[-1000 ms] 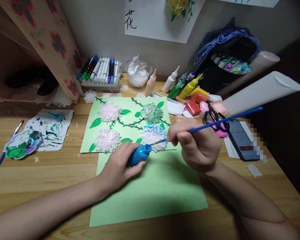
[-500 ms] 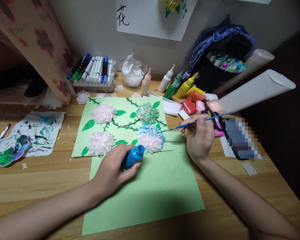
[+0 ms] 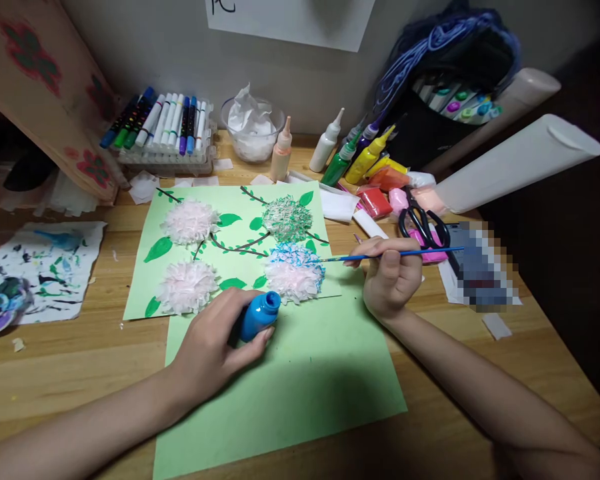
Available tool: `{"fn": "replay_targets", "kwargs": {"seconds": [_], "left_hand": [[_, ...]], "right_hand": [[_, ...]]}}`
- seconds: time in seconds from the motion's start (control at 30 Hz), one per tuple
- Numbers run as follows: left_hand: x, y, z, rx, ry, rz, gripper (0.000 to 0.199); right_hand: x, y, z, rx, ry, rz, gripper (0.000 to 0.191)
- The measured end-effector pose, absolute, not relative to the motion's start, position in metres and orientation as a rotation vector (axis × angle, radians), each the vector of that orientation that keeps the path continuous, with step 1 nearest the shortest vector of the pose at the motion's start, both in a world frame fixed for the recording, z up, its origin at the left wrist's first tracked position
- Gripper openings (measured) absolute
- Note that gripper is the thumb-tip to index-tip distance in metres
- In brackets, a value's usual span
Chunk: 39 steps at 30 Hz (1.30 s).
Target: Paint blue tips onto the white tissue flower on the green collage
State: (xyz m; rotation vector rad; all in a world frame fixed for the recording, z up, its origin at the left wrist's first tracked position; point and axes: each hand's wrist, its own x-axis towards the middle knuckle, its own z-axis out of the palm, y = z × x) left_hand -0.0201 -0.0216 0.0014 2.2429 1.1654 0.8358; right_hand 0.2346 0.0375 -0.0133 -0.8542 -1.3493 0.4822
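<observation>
My left hand is wrapped round a blue paint bottle, uncapped and tilted, just below the lower flowers. In a pinch, my right hand holds a thin blue paintbrush, its tip at the right side of the lower right paper flower. That flower is pale pink with blue along its top and right edges. Above it sits a green-tinted paper flower. Two pale pink flowers are on the left. All are on a light green sheet with painted leaves and stems, overlapping another green sheet.
At left lie a paint-stained tissue and a palette. Markers, a bowl of tissue and several paint bottles line the back. Scissors, clay packets and a phone are at right.
The view has tilted down and shifted slightly. The paintbrush in my right hand now lies nearly level, its tip still by the lower right flower. My left hand keeps the bottle in nearly the same place.
</observation>
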Motion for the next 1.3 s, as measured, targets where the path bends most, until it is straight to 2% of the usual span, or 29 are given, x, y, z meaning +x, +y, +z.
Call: {"fn": "replay_targets", "kwargs": {"seconds": [0.7,1.3], "left_hand": [[-0.0204,-0.0224,0.0042,2.240,1.179,0.823,0.028],[-0.0202,-0.0219,0.0043,2.239,1.169,0.826,0.027]], "right_hand": [[0.2360,0.0370,-0.0143,-0.848,-1.339,0.384,0.017],[0.2378,0.0369,-0.0197,-0.890,-1.318,0.462,0.013]]}}
